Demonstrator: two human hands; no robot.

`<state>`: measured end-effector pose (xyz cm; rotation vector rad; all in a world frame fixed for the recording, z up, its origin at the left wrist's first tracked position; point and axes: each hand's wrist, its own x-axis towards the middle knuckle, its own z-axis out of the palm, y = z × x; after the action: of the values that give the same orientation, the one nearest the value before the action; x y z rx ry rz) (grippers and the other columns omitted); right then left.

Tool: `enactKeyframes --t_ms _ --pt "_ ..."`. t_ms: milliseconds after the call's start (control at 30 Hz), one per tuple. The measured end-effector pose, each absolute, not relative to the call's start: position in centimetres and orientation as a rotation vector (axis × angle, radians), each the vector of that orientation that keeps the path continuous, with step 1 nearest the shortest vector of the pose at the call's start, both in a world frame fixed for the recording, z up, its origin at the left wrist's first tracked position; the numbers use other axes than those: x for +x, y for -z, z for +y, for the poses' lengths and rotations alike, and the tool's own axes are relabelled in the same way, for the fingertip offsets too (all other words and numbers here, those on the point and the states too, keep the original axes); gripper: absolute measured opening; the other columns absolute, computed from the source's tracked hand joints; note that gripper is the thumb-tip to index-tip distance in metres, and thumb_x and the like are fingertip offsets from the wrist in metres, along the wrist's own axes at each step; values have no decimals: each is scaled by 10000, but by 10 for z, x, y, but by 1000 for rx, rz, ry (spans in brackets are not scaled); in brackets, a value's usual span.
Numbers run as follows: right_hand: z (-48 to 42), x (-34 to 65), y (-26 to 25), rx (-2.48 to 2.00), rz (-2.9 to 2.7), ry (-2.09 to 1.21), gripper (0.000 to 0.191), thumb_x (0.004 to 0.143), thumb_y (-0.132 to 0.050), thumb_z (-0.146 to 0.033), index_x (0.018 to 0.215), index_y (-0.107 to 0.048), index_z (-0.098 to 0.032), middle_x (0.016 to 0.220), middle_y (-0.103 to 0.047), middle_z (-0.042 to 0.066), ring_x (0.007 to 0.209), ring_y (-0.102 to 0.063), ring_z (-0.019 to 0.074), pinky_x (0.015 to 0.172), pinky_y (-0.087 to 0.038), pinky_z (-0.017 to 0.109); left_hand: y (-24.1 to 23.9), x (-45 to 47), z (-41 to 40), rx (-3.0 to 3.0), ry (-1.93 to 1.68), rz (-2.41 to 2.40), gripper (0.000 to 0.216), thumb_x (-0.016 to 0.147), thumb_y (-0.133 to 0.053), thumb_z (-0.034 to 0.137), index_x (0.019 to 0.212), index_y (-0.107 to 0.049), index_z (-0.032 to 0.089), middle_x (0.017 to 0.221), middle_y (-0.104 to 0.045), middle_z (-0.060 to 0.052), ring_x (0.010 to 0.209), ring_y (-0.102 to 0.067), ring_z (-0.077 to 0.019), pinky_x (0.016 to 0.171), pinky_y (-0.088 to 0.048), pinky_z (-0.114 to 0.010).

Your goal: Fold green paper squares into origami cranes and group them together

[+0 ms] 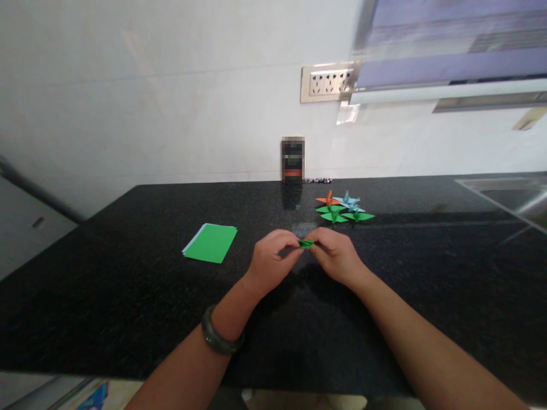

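A small folded piece of green paper is pinched between both hands above the dark countertop. On its left side, my left hand grips it with thumb and fingertips; a dark bangle circles that wrist. My right hand closes on the other side in the same kind of pinch. Fingers cover part of the paper, so its full shape is hidden. Beyond my right hand sits a cluster of folded paper cranes: an orange crane, a light blue crane and several green cranes.
Left of my hands lies a stack of square paper, green on top. A phone-like, blurred upright object leans on the wall, a beaded strap beside it. A sink edge is at the right; sockets are on the wall.
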<state>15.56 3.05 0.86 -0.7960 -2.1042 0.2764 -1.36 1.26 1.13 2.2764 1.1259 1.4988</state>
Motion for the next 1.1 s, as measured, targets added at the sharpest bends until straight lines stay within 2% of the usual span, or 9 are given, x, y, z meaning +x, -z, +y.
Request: enactKeyframes --t_ms 167,300,433,600,867,1000,1100 --pt "29 154 -9 -845 -2066 -396 90 819 -530 -175 761 -598 -176 693 -618 19 642 -559 124 597 -423 225 -8 -12 14 1948 -1446 1240 151 708 -644 205 852 -650 157 734 -643 -31 633 -601 -116 562 -494 -215" --pt "28 152 -9 -886 -2066 -466 163 831 -494 -182 683 -562 -176 626 -576 5 583 -521 113 557 -391 216 -6 -13 16 1932 -1346 1236 102 737 -608 223 772 -675 154 689 -638 -32 619 -592 -125 555 -475 -227" --pt "27 150 -10 -987 -2052 -496 217 816 -496 -204 601 -503 -173 549 -503 -24 511 -449 90 498 -334 199 -5 -10 15 1802 -1187 1225 165 792 -536 268 794 -659 158 644 -651 -14 573 -603 -121 542 -472 -224" --pt "25 148 -12 -1051 -2042 -520 275 797 -512 -236 540 -434 -174 500 -425 -44 480 -383 78 465 -283 195 -8 -7 11 1818 -1139 1326 210 792 -527 307 681 -629 161 558 -623 2 497 -579 -110 485 -434 -205" --pt "21 144 -10 -974 -1932 -928 180 809 -513 -284 699 -569 -154 568 -522 -25 513 -442 81 477 -343 189 -14 -6 9 1590 -1260 1256 270 797 -508 315 596 -591 155 494 -568 13 452 -527 -96 447 -415 -201" --pt "22 145 -9 -993 -1903 -921 193 805 -498 -259 648 -539 -155 544 -495 -31 513 -430 82 476 -341 191 -10 -6 11 1530 -1301 1158 256 781 -541 336 619 -612 150 564 -582 0 520 -536 -100 504 -442 -215" --pt "23 147 -9 -982 -1931 -901 219 795 -499 -262 600 -476 -164 521 -414 -50 498 -378 74 467 -304 189 -4 -5 13 1501 -1321 1118 196 723 -616 334 682 -626 142 635 -585 -3 560 -525 -96 522 -435 -216"
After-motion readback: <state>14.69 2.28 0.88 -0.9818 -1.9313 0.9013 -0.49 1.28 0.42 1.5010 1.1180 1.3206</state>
